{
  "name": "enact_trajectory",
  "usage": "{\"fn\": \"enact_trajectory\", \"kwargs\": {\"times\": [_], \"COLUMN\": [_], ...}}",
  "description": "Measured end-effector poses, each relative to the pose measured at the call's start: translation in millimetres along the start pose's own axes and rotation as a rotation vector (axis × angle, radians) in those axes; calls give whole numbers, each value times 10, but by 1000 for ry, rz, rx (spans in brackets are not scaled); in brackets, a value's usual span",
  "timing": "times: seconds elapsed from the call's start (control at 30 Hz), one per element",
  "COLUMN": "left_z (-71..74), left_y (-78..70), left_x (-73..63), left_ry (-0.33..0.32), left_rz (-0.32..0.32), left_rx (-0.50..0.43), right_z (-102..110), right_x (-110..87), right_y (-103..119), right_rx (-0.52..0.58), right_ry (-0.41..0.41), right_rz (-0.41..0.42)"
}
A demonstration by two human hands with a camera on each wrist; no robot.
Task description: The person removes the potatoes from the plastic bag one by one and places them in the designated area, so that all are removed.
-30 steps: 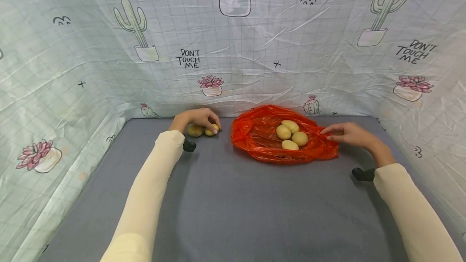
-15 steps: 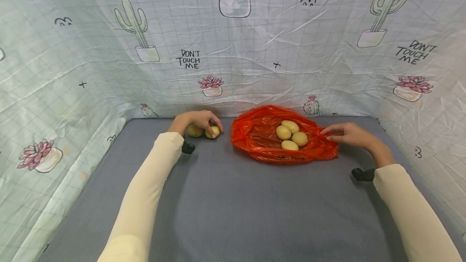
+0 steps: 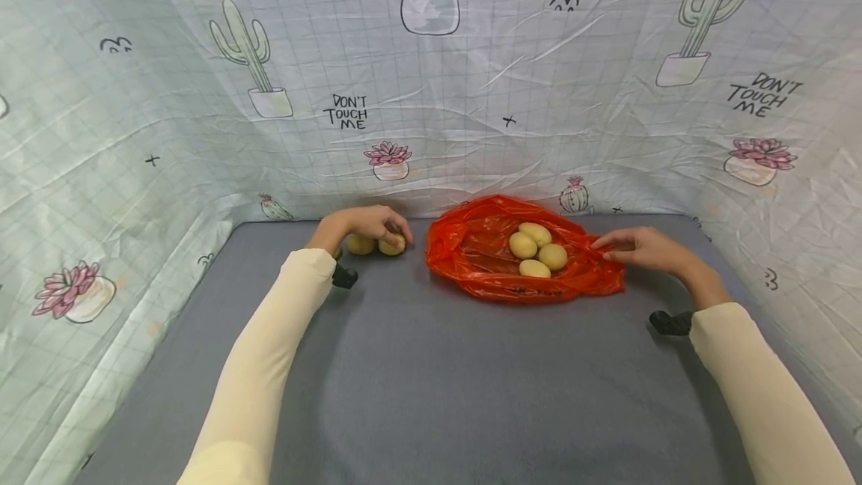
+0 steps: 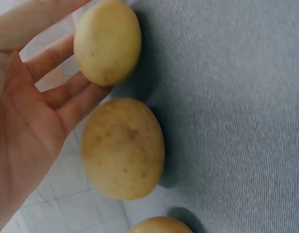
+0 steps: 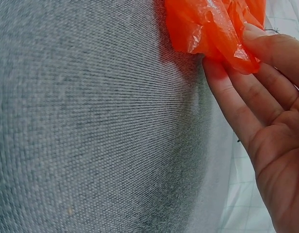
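Note:
My left hand (image 3: pixel 373 223) is at the back left, its fingers curled round a yellow potato (image 4: pixel 108 43). The fingertips go behind that potato, and the thumb tip is out of the left wrist view. A second, browner potato (image 4: pixel 122 148) lies beside it, below the fingers. A third potato (image 4: pixel 160 226) shows only in part at the lower edge. On the right, my right hand (image 3: pixel 646 247) pinches the edge of a red plastic bag (image 5: pixel 212 34) between thumb and fingers. The bag lies spread out with its mouth wide, and several potatoes (image 3: pixel 523 245) sit in it.
A grey cloth (image 3: pixel 471 380) covers the table. Patterned fabric walls (image 3: pixel 471 96) rise along the back and both sides, close behind the bag and my left hand. Black wrist straps or cameras (image 3: pixel 670 322) stick out under both wrists.
My left fingers and thumb have moved slightly to the right and settled round the potato. A third potato now shows beside the left wrist. The right hand and the bag have stayed put.

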State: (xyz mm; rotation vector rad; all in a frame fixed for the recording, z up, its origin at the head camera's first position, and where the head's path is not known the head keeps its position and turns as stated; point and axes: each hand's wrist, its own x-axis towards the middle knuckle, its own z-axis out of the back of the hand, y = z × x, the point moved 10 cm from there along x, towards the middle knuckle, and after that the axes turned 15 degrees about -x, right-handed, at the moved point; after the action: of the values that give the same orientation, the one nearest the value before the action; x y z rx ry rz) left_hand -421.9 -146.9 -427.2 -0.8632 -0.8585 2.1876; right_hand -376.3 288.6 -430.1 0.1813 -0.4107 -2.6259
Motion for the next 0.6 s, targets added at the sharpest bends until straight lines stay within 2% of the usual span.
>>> {"fn": "enact_trajectory", "kwargs": {"times": [0.1, 0.17, 0.37, 0.47, 0.6], "left_z": [33, 63, 69, 18, -77], "left_y": [-97, -212, -691, -906, -1166], "left_x": [0, -17, -49, -44, -22], "left_ry": [-39, -68, -101, -104, -104], "left_rz": [-52, -92, -231, -264, -276], "left_rx": [38, 70, 88, 82, 124], "right_z": [-2, -1, 6, 2, 1], "right_x": [0, 3, 1, -4, -16], "right_y": [-6, -4, 7, 12, 16], "right_rx": [-2, -3, -8, -11, -4], "right_ry": [1, 4, -2, -4, -2], "right_rz": [-3, -5, -5, -3, -3]}}
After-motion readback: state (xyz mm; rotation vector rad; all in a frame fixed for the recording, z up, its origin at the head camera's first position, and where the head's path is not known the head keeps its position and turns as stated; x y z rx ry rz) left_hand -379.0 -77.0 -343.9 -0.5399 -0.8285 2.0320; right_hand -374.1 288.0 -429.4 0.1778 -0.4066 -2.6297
